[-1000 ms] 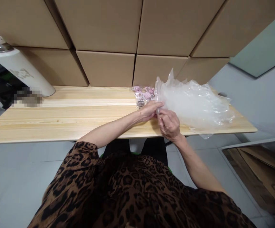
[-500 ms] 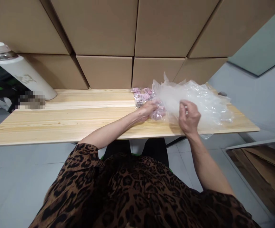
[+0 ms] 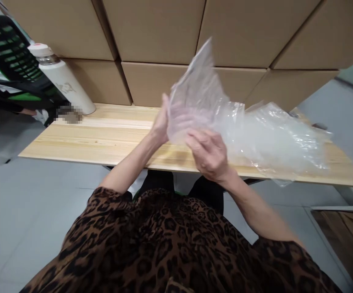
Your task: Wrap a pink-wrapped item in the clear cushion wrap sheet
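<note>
A clear plastic bag is lifted upright above the wooden table. My left hand holds its left side, fingers partly behind the film. My right hand is closed on the bag's lower edge from the front. A heap of more clear plastic bags lies on the table just right of my hands. The small pink items seen earlier are hidden behind the raised bag.
Stacked cardboard boxes form a wall behind the table. A white bottle stands at the table's back left, with a black and green crate beyond it. Grey floor lies below the table's front edge.
Both hands have risen from the table, lifting one clear bag upright. The view has shifted right, and the pink items are no longer visible.
</note>
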`<state>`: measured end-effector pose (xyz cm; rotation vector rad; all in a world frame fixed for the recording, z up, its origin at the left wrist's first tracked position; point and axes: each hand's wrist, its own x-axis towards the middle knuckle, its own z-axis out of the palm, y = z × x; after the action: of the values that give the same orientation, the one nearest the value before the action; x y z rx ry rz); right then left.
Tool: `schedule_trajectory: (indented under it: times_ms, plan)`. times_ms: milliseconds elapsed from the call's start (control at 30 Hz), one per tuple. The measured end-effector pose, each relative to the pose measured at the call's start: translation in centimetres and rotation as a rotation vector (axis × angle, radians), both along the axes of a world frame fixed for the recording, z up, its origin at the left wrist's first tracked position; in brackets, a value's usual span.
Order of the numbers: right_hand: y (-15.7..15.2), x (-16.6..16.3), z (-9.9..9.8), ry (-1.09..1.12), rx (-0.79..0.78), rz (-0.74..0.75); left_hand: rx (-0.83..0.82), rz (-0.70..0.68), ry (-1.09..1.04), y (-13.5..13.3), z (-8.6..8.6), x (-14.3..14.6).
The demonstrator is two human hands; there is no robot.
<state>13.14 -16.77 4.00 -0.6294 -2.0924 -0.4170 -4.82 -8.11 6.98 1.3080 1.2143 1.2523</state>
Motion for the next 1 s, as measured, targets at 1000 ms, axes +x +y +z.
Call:
schedule_trajectory:
  times_ms: [1000]
  plan:
    - [9.2, 20.6, -3.1, -0.047, -0.164, -0.912, -0.215, 0.537, -0.128, -7.6, -5.3, -20.9]
